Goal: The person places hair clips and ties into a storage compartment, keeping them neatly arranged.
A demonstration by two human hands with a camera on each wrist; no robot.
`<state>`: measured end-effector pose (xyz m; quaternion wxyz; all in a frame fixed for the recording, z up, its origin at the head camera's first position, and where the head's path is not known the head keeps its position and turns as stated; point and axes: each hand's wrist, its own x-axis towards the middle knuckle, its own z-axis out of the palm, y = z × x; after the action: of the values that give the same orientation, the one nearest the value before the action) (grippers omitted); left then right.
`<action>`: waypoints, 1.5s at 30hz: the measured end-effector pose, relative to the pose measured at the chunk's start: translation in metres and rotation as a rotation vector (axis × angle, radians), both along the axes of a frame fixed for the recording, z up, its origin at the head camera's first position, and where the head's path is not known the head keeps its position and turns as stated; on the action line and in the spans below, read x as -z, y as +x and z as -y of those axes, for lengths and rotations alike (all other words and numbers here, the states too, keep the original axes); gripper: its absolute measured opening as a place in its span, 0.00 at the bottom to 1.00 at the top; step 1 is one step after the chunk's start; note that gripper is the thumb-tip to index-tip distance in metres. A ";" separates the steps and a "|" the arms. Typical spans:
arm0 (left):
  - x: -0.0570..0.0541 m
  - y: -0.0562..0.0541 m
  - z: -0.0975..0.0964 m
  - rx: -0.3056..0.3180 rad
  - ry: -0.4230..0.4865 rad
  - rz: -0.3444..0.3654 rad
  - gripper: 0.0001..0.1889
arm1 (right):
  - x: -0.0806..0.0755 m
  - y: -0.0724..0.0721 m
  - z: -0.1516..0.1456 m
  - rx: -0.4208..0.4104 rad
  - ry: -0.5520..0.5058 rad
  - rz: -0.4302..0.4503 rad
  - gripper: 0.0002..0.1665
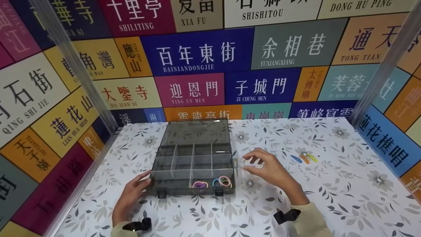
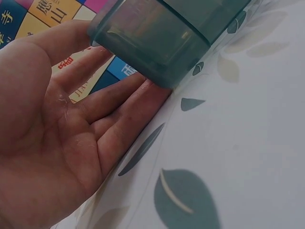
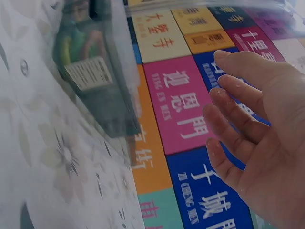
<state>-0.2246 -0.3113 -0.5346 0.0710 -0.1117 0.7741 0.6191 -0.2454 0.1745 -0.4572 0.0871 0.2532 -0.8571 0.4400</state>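
A dark translucent compartment box [image 1: 182, 166] lies on the table with its lid [image 1: 197, 133] swung back. Purple and yellowish hair ties [image 1: 199, 185] sit in one front section; pink, green and blue rings [image 1: 225, 181] lie at its right end. My left hand [image 1: 133, 191] touches the box's left side, fingers extended; the left wrist view shows the fingertips at a box corner [image 2: 157, 43]. My right hand [image 1: 268, 166] hovers to the right of the box, fingers loosely bent, holding nothing. The right wrist view shows a gap between that hand [image 3: 252, 114] and the box [image 3: 90, 71].
Blue, orange and yellow snap-style hair clips [image 1: 305, 158] lie to the right of my right hand. The table has a white leaf-patterned cover [image 1: 329, 191]. Panels with printed signs [image 1: 197, 52] stand at the back and both sides.
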 end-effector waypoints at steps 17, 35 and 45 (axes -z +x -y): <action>-0.001 0.002 0.000 0.003 -0.020 -0.005 0.32 | 0.013 -0.019 -0.069 0.367 0.042 -0.127 0.17; -0.001 0.001 0.000 0.002 0.018 0.010 0.32 | 0.025 -0.046 -0.151 0.509 -0.069 0.078 0.30; -0.003 0.000 -0.002 -0.014 -0.013 0.012 0.32 | 0.039 -0.056 -0.193 0.610 -0.074 0.307 0.39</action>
<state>-0.2244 -0.3094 -0.5320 0.0705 -0.1212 0.7769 0.6138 -0.3016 0.3680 -0.4966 0.0940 -0.0874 -0.8799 0.4575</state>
